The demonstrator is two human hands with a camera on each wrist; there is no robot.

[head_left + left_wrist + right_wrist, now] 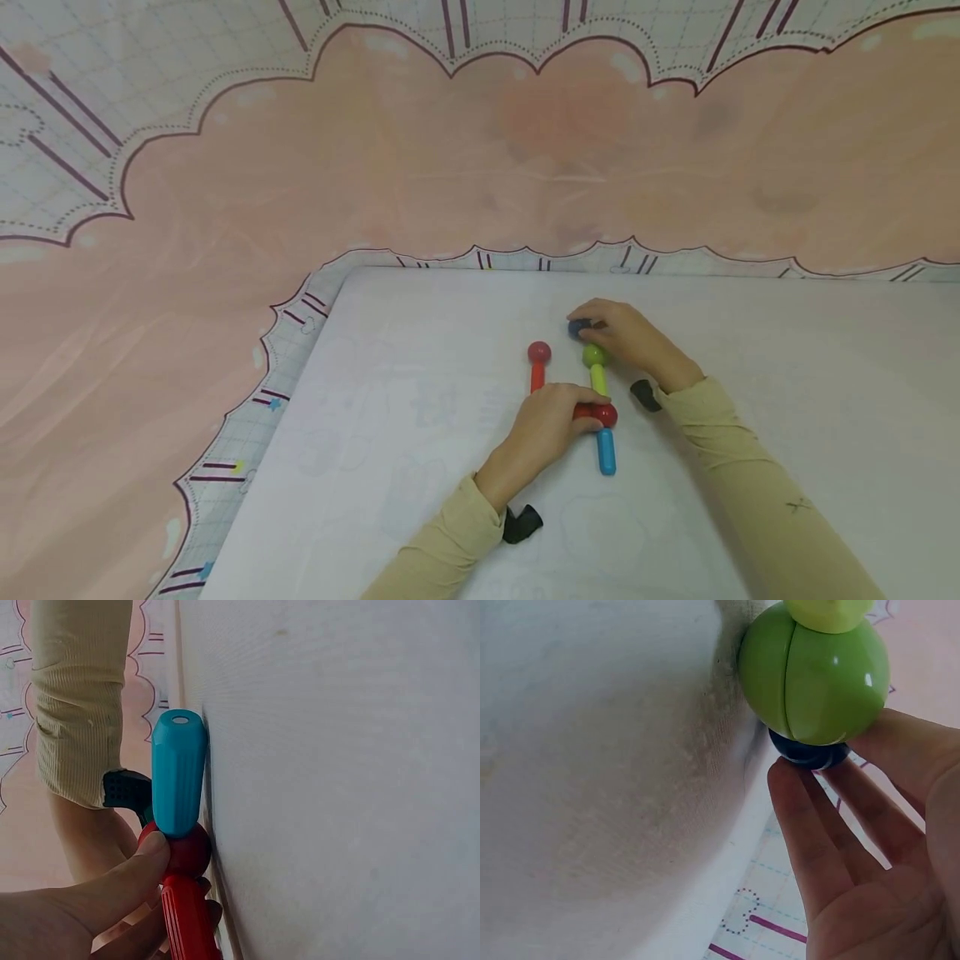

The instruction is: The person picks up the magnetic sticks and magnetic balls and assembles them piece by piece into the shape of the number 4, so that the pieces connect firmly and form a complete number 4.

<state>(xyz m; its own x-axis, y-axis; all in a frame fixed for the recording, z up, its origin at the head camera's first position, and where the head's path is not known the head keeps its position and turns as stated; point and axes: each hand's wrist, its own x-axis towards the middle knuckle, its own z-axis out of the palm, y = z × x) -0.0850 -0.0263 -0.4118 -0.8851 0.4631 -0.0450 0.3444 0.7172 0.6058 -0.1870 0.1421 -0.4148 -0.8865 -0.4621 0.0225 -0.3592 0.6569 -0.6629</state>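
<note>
Several coloured rods and balls form one joined-looking figure on the white tabletop. My left hand (551, 422) pinches a dark red ball (189, 853), thumb on it, with other fingers behind the red rod (189, 919). A blue rod (178, 772) sticks out of that ball toward the near side. On its far side, a yellow-green rod (598, 382) leads to a green ball (817, 679). Just beyond, my right hand (628, 337) pinches a dark blue ball (578, 327), mostly hidden behind the green one in the right wrist view; whether the two touch I cannot tell.
Left of the green ball, another red ball (539, 352) tops a red rod (537, 377), partly hidden by the left hand. A white tabletop (375, 350) lies beneath, its far and left edges bordering a patterned peach cloth (480, 167). Black wrist straps (522, 524) show at both sleeves.
</note>
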